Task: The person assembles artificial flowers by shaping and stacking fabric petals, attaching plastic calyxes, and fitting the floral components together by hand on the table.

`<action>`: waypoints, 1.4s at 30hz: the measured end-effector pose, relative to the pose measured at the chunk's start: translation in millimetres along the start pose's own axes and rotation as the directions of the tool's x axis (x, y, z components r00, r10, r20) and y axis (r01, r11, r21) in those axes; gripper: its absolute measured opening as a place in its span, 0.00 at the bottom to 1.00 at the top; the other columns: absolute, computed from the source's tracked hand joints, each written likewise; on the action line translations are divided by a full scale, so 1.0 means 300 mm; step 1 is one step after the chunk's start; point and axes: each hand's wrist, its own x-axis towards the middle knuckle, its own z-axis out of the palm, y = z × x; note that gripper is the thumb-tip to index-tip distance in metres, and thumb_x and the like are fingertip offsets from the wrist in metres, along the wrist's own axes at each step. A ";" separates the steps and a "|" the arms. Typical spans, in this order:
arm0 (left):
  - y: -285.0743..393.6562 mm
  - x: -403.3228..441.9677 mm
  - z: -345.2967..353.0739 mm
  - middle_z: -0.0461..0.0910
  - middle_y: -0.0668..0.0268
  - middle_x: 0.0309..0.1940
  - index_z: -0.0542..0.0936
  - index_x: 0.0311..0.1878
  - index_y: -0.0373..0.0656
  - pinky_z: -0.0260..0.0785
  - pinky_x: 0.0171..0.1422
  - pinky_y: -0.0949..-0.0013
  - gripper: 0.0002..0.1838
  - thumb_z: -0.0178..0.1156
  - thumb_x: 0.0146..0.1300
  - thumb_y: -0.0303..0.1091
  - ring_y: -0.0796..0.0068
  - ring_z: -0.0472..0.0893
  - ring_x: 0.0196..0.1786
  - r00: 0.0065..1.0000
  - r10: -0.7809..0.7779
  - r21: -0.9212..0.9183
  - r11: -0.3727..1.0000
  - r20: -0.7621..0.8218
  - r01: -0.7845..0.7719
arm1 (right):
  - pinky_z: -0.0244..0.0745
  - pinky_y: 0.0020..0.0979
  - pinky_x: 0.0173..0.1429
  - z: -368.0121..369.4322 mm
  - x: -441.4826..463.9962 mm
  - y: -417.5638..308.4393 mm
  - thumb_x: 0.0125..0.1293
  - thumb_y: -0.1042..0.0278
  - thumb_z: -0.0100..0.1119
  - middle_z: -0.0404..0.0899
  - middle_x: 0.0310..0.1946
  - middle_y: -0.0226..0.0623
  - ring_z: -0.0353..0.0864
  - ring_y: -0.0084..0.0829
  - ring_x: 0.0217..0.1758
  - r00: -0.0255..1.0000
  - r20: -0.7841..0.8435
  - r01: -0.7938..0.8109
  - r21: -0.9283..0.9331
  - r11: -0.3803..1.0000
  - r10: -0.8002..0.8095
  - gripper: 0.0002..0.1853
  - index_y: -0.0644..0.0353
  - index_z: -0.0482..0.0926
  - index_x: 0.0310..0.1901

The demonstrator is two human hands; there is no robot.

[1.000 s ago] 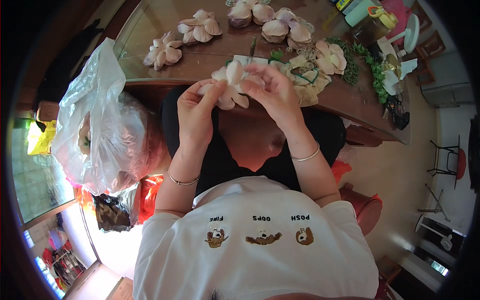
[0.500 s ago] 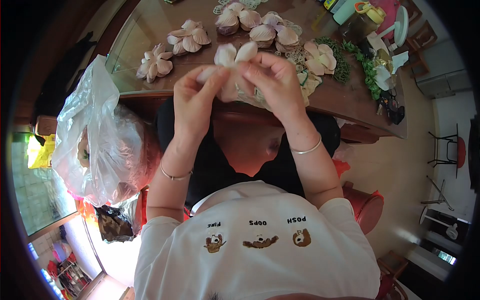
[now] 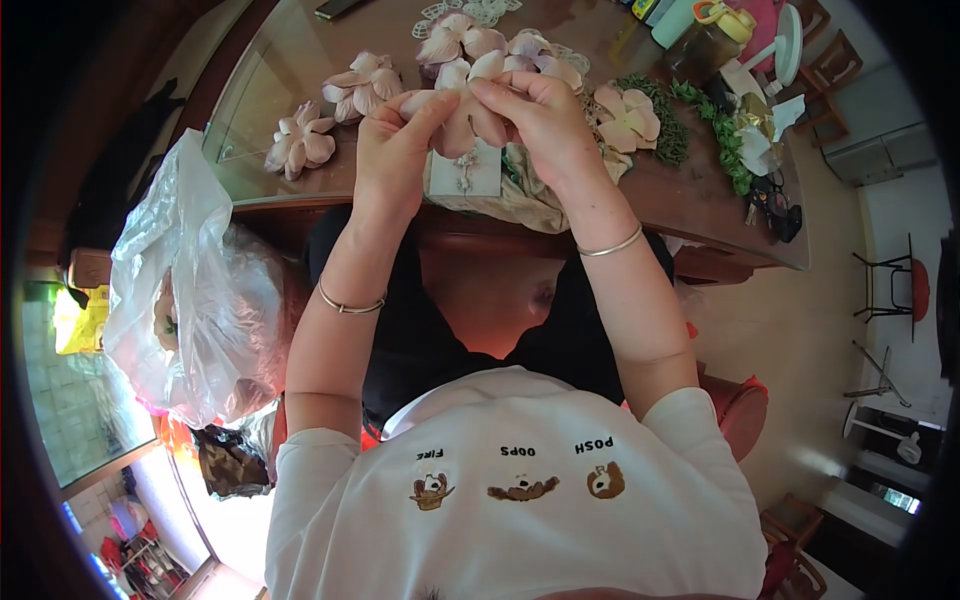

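Note:
Between my two hands, above the table, I hold a pale pink petal flower (image 3: 462, 112). My left hand (image 3: 398, 150) pinches its left petals between thumb and fingers. At its right side my right hand (image 3: 540, 120) pinches another petal. Below the flower, a small white board (image 3: 466, 172) lies on a crumpled beige cloth (image 3: 535, 200) at the table's edge. Similar flowers rest to the left, one near the edge (image 3: 300, 140) and one farther back (image 3: 362, 86). Stacked petals (image 3: 460, 38) lie behind my hands, and an open flower (image 3: 628, 118) sits to the right.
Green leaves (image 3: 735, 150), keys (image 3: 752, 210) and a yellow-lidded jar (image 3: 708, 45) stand or lie on the right of the table (image 3: 690, 205). A large clear plastic bag (image 3: 200, 300) bulges at the left. A red bin (image 3: 735, 410) is at the lower right.
Both hands have moved up and farther over the table with the flower, whose petals are turned differently. The white board now shows more fully beneath it. The view has shifted slightly.

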 end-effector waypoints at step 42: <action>-0.144 -0.027 -0.078 0.80 0.67 0.36 0.79 0.47 0.35 0.70 0.45 0.78 0.12 0.55 0.71 0.34 0.80 0.76 0.36 0.971 -0.231 -0.425 0.874 0.060 0.234 | 0.71 0.20 0.33 -0.121 0.030 0.184 0.67 0.69 0.60 0.81 0.31 0.34 0.75 0.21 0.29 0.947 0.226 -0.313 0.513 0.799 0.226 0.07 0.63 0.82 0.40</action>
